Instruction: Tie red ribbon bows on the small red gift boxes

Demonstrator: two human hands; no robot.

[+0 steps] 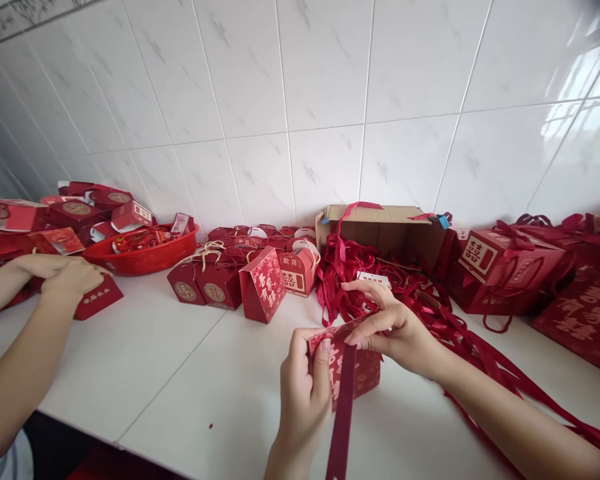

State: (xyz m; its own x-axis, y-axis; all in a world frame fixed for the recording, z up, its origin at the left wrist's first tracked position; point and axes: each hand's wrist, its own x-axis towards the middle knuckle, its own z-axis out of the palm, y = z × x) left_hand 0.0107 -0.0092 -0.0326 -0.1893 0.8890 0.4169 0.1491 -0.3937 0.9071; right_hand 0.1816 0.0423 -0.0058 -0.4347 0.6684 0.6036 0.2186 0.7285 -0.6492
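Observation:
A red gift box (367, 373) with pale lettering stands tilted near the table's front. My left hand (307, 370) is closed on its left side, thumb on the printed face. At the box's top edge my right hand (393, 327) pinches a dark red ribbon (344, 413), which hangs down over the front toward me. The right index finger is raised. Just behind the box lies a heap of loose red ribbons (350, 273), spilling from an open cardboard box (380, 213). My fingers hide part of the box's top.
Several finished-looking red boxes (263, 283) stand at the centre back. A red basin (145, 257) of small packets sits left. Another person's hands (67, 277) press on a red box (99, 298). Bags and boxes (510, 267) crowd the right, where ribbons trail forward.

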